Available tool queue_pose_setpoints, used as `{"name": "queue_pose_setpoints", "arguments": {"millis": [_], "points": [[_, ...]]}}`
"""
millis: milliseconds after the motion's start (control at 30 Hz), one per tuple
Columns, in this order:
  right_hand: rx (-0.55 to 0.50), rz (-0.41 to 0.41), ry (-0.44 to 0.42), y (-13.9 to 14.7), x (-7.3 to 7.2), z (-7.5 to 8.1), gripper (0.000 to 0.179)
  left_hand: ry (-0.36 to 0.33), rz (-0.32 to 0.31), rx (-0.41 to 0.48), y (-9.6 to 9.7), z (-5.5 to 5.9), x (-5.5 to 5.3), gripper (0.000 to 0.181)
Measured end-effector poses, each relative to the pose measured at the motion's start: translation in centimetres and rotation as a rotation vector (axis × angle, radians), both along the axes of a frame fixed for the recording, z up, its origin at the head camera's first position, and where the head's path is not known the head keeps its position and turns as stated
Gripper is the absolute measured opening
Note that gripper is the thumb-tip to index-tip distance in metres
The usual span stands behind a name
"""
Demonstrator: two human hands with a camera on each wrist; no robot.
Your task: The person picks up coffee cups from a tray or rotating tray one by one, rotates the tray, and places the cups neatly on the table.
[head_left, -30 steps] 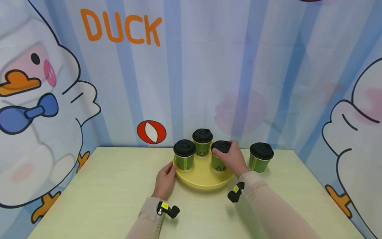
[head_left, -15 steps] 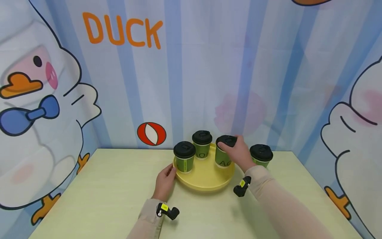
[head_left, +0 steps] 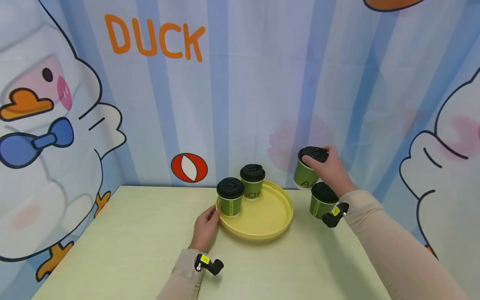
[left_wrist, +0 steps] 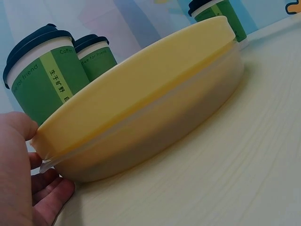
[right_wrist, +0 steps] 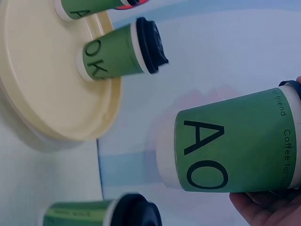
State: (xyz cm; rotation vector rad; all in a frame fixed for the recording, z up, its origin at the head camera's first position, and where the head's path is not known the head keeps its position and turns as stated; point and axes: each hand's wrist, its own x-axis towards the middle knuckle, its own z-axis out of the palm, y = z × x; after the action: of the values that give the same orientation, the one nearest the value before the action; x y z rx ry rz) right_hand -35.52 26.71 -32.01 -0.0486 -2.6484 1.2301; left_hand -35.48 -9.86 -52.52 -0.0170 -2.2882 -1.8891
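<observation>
My right hand (head_left: 333,171) grips a green paper coffee cup (head_left: 305,176) by its black lid, thumb in front. This cup hangs in the air right of the round yellow tray (head_left: 264,223), printed letters facing me; the right wrist view shows its white base free. At the tray's left edge my left hand (head_left: 205,228) pinches the rim, with the thumb at the top edge and fingers below it in the left wrist view. On the tray's left part stand two more lidded coffee cups, one nearer (head_left: 230,205) and one behind (head_left: 253,188).
Another lidded green cup (head_left: 321,206) stands on the pale table (head_left: 150,241) right of the tray, below the held cup and partly behind the right wrist's camera (head_left: 335,214). A striped duck-print curtain (head_left: 255,91) hangs at the table's back edge.
The right hand has lifted the coffee cup off the tray's right part and carried it up and to the right. The left hand stays at the tray's rim.
</observation>
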Motion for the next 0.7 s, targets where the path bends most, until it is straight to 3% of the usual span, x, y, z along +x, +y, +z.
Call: {"name": "queue_pose_setpoints", "arguments": {"millis": [267,533,700], "points": [[-0.006,-0.044,0.025,4.0,0.5,1.8,0.115,-0.012,0.001,0.012,0.0,0.1,0.1,0.046],[0.014,-0.139,0.094,8.0,1.2,1.9,0.105,-0.004,0.002,0.001,0.0,0.0,0.1,0.046],[0.014,-0.124,0.071,10.2,2.0,1.7,0.105,0.000,-0.003,0.005,-0.1,0.0,0.0,0.046]]}}
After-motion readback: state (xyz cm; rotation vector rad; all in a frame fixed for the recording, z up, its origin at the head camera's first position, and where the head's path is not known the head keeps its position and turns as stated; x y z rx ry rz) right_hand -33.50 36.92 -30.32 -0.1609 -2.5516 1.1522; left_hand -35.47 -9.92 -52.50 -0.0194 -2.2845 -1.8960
